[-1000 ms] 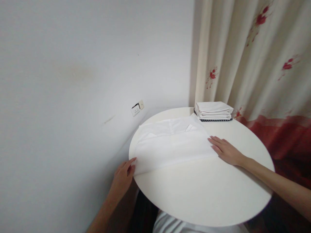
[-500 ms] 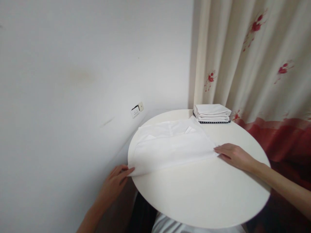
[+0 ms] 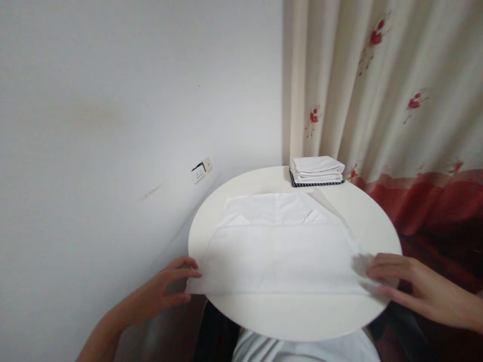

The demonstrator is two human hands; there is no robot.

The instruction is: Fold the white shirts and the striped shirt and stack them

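A white cloth [image 3: 279, 251] lies folded across a round white table [image 3: 294, 314], its near edge close to the table's front rim. My left hand [image 3: 166, 289] pinches the cloth's near left corner at the table's left edge. At the right edge my right hand [image 3: 418, 289] holds the near right corner, fingers closed on the fabric and a little blurred by motion.
A stack of folded white cloths [image 3: 317, 170] sits on a dark-edged book at the table's far side. A floral cream and red curtain [image 3: 396, 100] hangs behind and to the right. A white wall with a socket [image 3: 199, 171] stands on the left.
Both hands have pulled the cloth toward me and turned it square to the table's front. My right hand went from lying flat on the fabric to gripping its right corner.
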